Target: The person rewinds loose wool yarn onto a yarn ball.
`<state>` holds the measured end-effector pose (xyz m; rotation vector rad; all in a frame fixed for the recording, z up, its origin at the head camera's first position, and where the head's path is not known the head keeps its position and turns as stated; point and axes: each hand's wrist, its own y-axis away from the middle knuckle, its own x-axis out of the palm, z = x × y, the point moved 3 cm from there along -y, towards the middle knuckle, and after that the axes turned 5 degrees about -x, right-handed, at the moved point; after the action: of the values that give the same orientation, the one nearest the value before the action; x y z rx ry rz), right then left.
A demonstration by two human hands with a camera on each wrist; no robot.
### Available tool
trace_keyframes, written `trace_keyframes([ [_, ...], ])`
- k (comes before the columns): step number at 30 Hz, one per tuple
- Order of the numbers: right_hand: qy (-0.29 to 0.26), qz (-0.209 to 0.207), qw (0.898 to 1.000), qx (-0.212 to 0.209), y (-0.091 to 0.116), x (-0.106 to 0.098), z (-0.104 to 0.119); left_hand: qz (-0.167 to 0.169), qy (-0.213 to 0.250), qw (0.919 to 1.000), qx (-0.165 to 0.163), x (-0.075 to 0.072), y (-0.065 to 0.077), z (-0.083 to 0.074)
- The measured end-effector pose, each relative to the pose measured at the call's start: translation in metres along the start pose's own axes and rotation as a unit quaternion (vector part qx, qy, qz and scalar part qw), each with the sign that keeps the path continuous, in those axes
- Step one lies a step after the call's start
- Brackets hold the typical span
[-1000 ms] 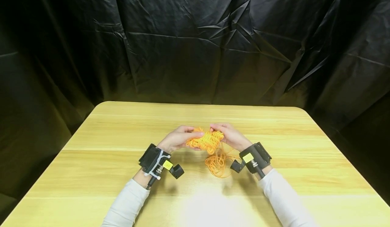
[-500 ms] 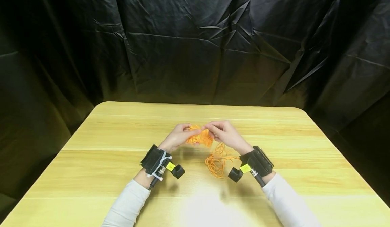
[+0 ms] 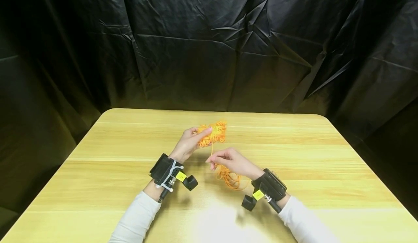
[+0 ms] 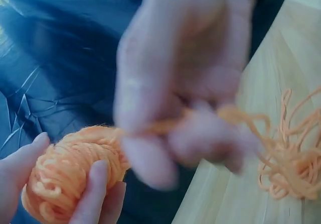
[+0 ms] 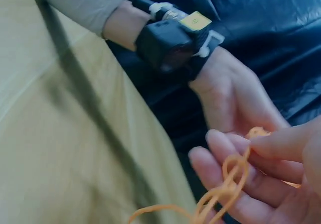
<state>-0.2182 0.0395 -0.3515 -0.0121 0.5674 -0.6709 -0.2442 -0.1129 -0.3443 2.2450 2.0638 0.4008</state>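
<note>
An orange bundle of cord (image 3: 219,132), wound round its middle with loops at both ends, is gripped by my left hand (image 3: 189,143) above the table. The left wrist view shows the thumb and fingers round the wound cord (image 4: 70,169). Nearer to me, my right hand (image 3: 233,161) pinches a strand (image 3: 212,148) that runs taut down from the bundle. Loose orange loops trail from these fingers in the right wrist view, where the right hand (image 5: 281,179) partly covers the bundle. In the left wrist view the right hand (image 4: 180,78) is blurred.
A loose tangle of the same cord (image 3: 230,179) lies on the wooden table (image 3: 130,192) under the right hand. Black sheeting (image 3: 196,72) hangs behind the table's far edge. Each wrist wears a strapped camera.
My right hand has drawn away from the bundle toward me, pulling a strand straight. My left hand has raised and turned the bundle slightly, moving it a little farther from me.
</note>
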Motion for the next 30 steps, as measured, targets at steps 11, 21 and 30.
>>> trace_keyframes([
  [11, -0.176, 0.023, 0.980, 0.090, 0.003, -0.001, -0.040, 0.079, 0.031, 0.9960, -0.028, 0.004, 0.001, -0.001],
  [21, -0.335, -0.044, 0.933, 0.124, 0.004, -0.023, -0.051, 0.141, -0.002, 0.9885, -0.054, 0.006, 0.000, 0.005],
  [30, -0.280, -0.093, 0.944, 0.148, -0.006, -0.043, -0.041, 0.197, -0.068, 0.9768, -0.052, 0.006, -0.001, 0.009],
])
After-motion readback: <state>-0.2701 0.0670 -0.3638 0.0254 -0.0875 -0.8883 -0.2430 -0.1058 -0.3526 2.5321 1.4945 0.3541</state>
